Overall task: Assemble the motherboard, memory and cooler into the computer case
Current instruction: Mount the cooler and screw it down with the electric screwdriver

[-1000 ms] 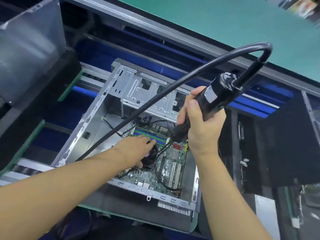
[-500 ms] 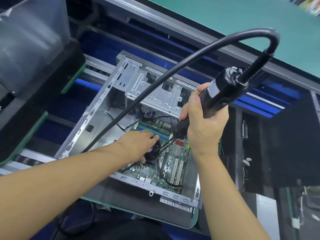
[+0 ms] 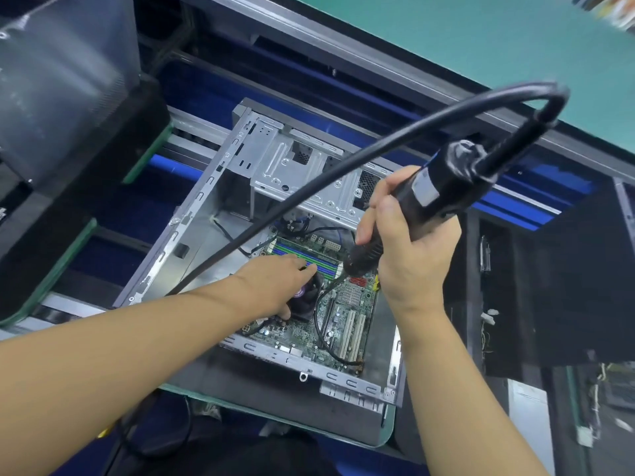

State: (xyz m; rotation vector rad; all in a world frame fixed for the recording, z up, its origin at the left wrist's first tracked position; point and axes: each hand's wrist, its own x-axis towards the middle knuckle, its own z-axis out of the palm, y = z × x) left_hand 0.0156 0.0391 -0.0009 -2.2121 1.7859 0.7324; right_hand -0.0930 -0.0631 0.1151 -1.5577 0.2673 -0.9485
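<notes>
Little has shifted since a second ago: left hand (image 3: 275,286) still rests on the cooler (image 3: 307,302), right hand (image 3: 409,255) still grips the electric screwdriver (image 3: 429,197). Only the power cable (image 3: 309,197) now arches higher over the right hand.

- Left hand: fingers fairly straight, laid over the cooler's top, thumb down its near side. Nothing pinched.
- Right hand: wrapped round the screwdriver's lower barrel, tool tilted, nose down just beside the left fingertips. Bit too dark to tell whether it touches anything.
- Cable leaves the tool's top, loops, then runs down past the left forearm.
- Motherboard (image 3: 350,317) lies flat in the computer case (image 3: 192,235), under both hands.
- Memory slots (image 3: 309,257), green and blue, just beyond the left fingertips.
- Cooler sits on the board under the left palm.
- Drive cage (image 3: 292,166) inside the case, beyond both hands.
- Case rests on a dark tray (image 3: 343,424) with a green edge, nearer the body than the hands.
- Green bench (image 3: 481,46) well beyond the right hand.
</notes>
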